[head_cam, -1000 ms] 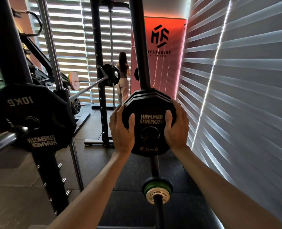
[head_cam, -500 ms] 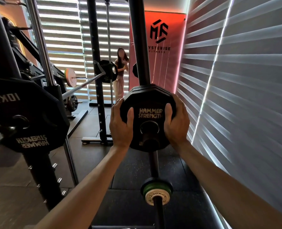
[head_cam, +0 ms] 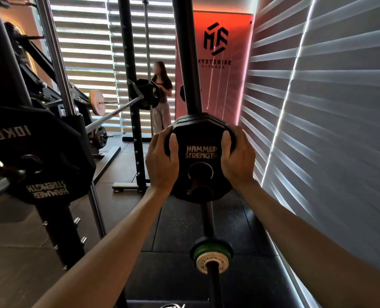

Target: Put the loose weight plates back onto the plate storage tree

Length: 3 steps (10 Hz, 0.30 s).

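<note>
The plate [head_cam: 201, 152] sits further onto the peg [head_cam: 199, 190]; left hand [head_cam: 161, 162] and right hand [head_cam: 238, 161] clamp its opposite edges, stiff, probably light.

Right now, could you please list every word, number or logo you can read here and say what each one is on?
"HAMMER STRENGTH": small black plate, centre; beneath, only a "2" shows, the rest hidden.
"10KG" and "HAMMER STRENGTH", both upside down: big black plate, left.
"ROGUE": small green-rimmed disc, bottom; its other print is too small.
"HYSTERISE FITNESS" under a logo: red banner; the post covers its start.
</note>
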Available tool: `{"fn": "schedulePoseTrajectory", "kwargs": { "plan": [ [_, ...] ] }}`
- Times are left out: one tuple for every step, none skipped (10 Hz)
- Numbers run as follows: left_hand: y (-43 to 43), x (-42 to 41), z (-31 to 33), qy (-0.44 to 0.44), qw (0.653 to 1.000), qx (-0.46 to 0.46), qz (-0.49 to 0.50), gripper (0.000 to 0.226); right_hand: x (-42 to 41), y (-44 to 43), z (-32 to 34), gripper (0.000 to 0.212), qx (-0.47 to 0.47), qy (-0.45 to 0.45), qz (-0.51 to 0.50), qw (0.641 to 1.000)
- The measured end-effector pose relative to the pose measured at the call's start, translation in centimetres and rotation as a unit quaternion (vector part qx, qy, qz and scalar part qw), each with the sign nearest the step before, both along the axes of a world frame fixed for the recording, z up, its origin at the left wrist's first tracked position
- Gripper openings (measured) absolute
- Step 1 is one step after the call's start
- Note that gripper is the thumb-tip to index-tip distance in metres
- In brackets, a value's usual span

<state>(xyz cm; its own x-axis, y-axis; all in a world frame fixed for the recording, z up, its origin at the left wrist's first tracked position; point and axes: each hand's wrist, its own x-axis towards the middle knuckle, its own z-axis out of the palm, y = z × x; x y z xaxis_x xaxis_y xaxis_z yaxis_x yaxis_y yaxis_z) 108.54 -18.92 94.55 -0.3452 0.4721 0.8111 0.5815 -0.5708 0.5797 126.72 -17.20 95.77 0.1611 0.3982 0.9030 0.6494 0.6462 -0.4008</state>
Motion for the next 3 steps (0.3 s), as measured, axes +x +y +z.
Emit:
{"fn": "schedulePoseTrajectory", "kwargs": {
  "plan": [
    [-0.5,0.0,0.1,0.013,1.0,-0.012,0.013,0.047,0.2,-0.4,0.1,0.042,-0.018,-0.02,0.003,1.0],
    [-1.6,0.0,0.8,0.025,0.999,-0.039,0.02,0.043,0.4,-1.6,0.9,0.04,-0.055,-0.044,0.002,0.998],
    [-3.0,0.0,2.8,0.032,0.998,-0.037,0.042,0.036,0.8,-2.8,2.2,0.037,-0.078,-0.079,-0.027,0.993]
  ]
}}
